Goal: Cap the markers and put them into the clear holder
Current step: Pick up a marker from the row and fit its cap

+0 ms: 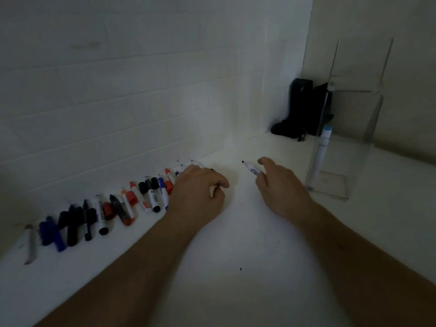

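Fingers (260, 175) of the right hand (280, 185) are pinching an uncapped marker (251, 169), tip pointing at 10 o'clock. The left hand (197, 187) is curling over the marker row (113, 208), contents hidden. Markers are light, stiff, slick: grip mid-barrel. The holder (342, 142) is standing at 2 o'clock on the counter (236, 244).

The worktop (236, 232) is plain white, and the wall (118, 79) behind it is white with a brick-like tile pattern. The row of markers and caps (106, 208) mixes black, dark blue, red, orange and white. The marker (252, 170) in the right hand (280, 185) is white with a black tip and dark print. The holder (342, 142) is clear; the marker inside it (321, 154) is white with a light blue cap. A black object (299, 109) stands in the corner.
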Demonstrator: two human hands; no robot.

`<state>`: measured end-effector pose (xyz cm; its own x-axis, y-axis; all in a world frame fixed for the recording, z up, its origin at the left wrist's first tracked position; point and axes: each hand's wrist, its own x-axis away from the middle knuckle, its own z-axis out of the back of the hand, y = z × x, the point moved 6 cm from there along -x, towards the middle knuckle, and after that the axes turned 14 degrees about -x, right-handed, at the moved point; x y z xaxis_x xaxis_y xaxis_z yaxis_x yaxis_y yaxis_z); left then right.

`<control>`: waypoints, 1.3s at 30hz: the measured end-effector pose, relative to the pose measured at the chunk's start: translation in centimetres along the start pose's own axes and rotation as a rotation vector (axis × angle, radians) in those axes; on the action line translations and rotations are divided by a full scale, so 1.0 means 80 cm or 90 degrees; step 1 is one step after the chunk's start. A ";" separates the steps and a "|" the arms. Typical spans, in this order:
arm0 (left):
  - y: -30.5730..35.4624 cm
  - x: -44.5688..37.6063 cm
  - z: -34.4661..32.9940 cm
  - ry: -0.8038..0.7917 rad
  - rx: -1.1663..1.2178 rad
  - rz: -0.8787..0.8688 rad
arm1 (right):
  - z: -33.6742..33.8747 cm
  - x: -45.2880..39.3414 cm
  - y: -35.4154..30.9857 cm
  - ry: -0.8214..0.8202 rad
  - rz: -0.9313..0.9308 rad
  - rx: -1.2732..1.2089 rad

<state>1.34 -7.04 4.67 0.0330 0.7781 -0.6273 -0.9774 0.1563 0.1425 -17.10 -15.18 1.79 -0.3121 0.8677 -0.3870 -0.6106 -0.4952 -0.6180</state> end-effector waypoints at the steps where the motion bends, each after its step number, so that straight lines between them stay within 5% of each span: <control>1: -0.002 -0.005 0.003 0.009 -0.024 0.025 | 0.000 0.000 0.000 0.007 0.019 -0.005; 4: -0.009 -0.029 0.003 -0.054 -0.104 0.084 | -0.002 0.001 0.000 0.009 0.033 -0.039; 10: -0.022 -0.091 -0.035 -0.425 -0.272 0.105 | 0.005 0.000 0.008 0.042 0.006 -0.088; 14: -0.022 -0.101 -0.064 -0.534 -0.324 0.073 | 0.007 -0.002 0.014 0.062 -0.003 -0.116; 17: -0.022 -0.108 -0.063 -0.448 -0.278 0.064 | 0.009 -0.001 0.013 0.070 0.002 -0.148; 23: 0.002 -0.058 -0.002 -0.189 0.098 0.080 | 0.015 0.002 0.005 0.093 0.022 -0.186; 27: -0.009 0.002 0.004 -0.075 0.328 0.235 | 0.009 0.006 0.000 0.058 0.023 -0.169; 39: -0.025 0.017 -0.006 -0.077 0.313 0.216 | 0.008 0.016 -0.035 0.016 0.121 -0.144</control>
<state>3.22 -6.58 3.21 -0.2119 0.8926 -0.3980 -0.7271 0.1281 0.6745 -16.23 -12.65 3.47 -0.3851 0.7587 -0.5254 -0.3648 -0.6481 -0.6685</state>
